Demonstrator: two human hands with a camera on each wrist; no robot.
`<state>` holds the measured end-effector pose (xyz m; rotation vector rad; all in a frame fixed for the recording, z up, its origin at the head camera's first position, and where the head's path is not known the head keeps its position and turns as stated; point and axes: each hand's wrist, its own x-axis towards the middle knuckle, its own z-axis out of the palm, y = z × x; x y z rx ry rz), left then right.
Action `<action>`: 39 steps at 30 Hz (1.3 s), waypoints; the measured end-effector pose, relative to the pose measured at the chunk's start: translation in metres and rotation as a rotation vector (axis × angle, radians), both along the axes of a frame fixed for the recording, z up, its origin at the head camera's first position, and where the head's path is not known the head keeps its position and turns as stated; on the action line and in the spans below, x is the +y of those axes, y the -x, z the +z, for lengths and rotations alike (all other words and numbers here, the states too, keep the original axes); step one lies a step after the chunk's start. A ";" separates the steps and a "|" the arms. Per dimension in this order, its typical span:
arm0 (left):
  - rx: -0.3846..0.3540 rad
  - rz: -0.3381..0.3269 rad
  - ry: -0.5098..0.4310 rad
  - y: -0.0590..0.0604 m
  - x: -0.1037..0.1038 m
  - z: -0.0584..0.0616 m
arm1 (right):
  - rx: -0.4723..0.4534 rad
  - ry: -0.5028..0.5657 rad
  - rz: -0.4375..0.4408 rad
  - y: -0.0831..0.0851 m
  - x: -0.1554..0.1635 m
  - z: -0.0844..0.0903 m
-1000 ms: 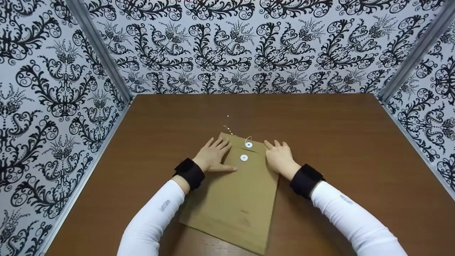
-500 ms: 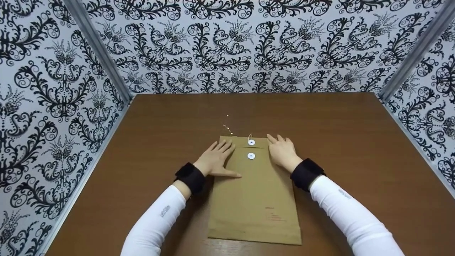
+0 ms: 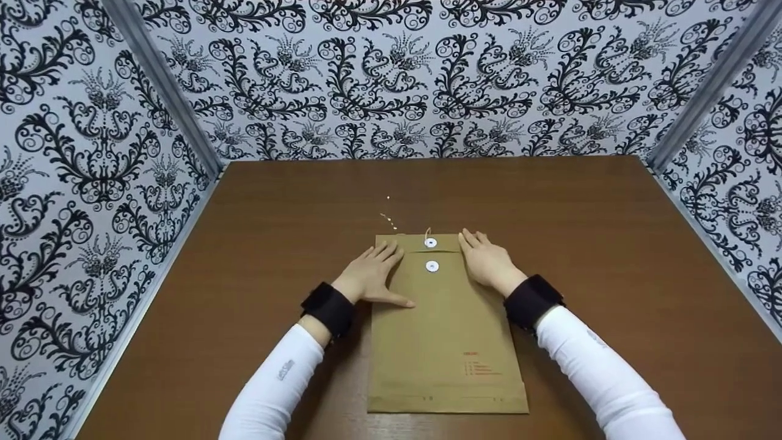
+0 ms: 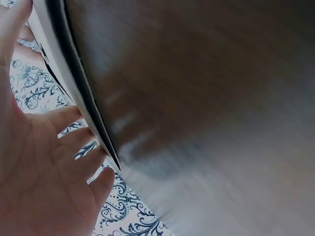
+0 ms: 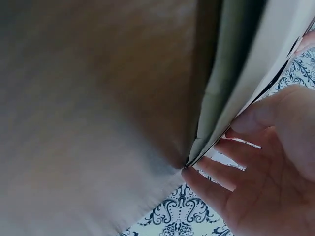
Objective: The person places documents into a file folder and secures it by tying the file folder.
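A brown paper document envelope lies flat on the table, its flap end away from me. Two white button discs sit near that end, the upper disc on the flap and the lower disc below it; a short string loops by the upper one. My left hand rests with spread, straight fingers on the envelope's upper left side. On the upper right edge lies my right hand, fingers extended. In both wrist views the fingertips touch the envelope's edge, seen side-on.
The brown wooden table is bounded by patterned walls at the back and sides, with grey corner posts. Small bright specks show on the table just beyond the envelope.
The envelope has turned from a slant to nearly straight, its near end swinging right. Both hands stayed on its upper sides and shifted slightly with it.
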<state>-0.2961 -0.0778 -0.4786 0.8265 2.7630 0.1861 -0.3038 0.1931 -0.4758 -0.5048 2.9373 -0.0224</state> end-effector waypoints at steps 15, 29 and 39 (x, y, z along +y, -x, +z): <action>0.062 -0.018 0.031 0.004 0.002 0.007 | -0.153 0.143 0.093 -0.010 0.009 0.005; 0.429 -0.220 0.029 0.036 0.025 0.015 | -0.208 0.225 0.108 -0.007 0.011 0.006; 0.745 -0.521 0.235 0.054 0.053 0.018 | -0.215 0.230 0.105 -0.009 0.012 0.005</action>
